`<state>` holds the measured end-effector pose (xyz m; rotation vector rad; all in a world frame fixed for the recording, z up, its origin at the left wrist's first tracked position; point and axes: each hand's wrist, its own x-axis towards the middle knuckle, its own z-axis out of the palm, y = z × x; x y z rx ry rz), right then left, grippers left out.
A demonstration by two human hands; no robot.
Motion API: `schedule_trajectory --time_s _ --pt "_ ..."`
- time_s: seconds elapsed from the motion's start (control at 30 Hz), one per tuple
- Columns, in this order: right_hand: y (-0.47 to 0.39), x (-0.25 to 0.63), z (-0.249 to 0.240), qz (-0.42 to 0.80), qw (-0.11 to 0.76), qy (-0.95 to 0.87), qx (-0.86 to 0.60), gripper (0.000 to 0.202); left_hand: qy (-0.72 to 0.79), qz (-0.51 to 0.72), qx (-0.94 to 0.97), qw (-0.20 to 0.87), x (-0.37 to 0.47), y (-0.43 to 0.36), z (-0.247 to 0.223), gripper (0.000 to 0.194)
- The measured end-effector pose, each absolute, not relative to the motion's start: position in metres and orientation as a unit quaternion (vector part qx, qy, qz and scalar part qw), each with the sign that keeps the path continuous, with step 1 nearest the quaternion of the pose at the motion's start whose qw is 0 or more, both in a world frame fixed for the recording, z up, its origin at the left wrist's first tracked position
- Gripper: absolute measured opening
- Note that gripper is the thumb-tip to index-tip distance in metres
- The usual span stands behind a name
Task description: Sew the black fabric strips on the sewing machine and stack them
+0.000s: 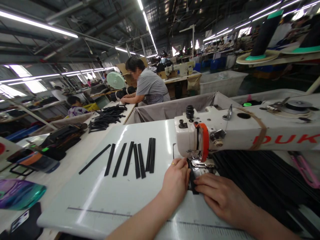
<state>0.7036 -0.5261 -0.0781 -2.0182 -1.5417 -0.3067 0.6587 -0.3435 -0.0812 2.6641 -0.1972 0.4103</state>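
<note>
A short black fabric strip (pixel 192 178) lies at the needle area of the white sewing machine (pixel 237 130). Along its left side, close to the presser foot, my left hand (pixel 177 176) presses with curled fingers. My right hand (pixel 216 190) has its fingertips closed together on the strip's lower right part. The metal plate (pixel 202 166) under the machine head shows between the hands. Left of my hands, several similar black strips (pixel 128 158) lie in a loose row on the pale tabletop (pixel 95 196).
Long black material (pixel 255 180) lies right of the needle area, near pink-handled snips (pixel 303 168). A phone (pixel 23 221) and a shiny bottle (pixel 21 193) stand at left. A black strip pile (pixel 107 116) sits ahead, near a co-worker in a grey shirt (pixel 152 85).
</note>
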Motion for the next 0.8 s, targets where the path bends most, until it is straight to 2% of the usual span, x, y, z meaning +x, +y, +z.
schedule_trajectory --time_s 0.2,0.5,0.8 --pt "-0.523 0.712 -0.079 -0.114 0.263 -0.564 -0.774 0.031 -0.075 0.155 0.963 0.206 0.658 -0.345 -0.08 0.025" --pt "-0.518 0.719 -0.087 -0.191 0.163 -0.539 -0.804 0.035 -0.081 0.157 0.959 0.22 0.657 -0.345 -0.08 0.021" --pt "-0.518 0.718 -0.092 -0.198 0.136 -0.536 -0.809 0.036 -0.068 0.133 0.969 0.196 0.658 -0.344 -0.085 0.014"
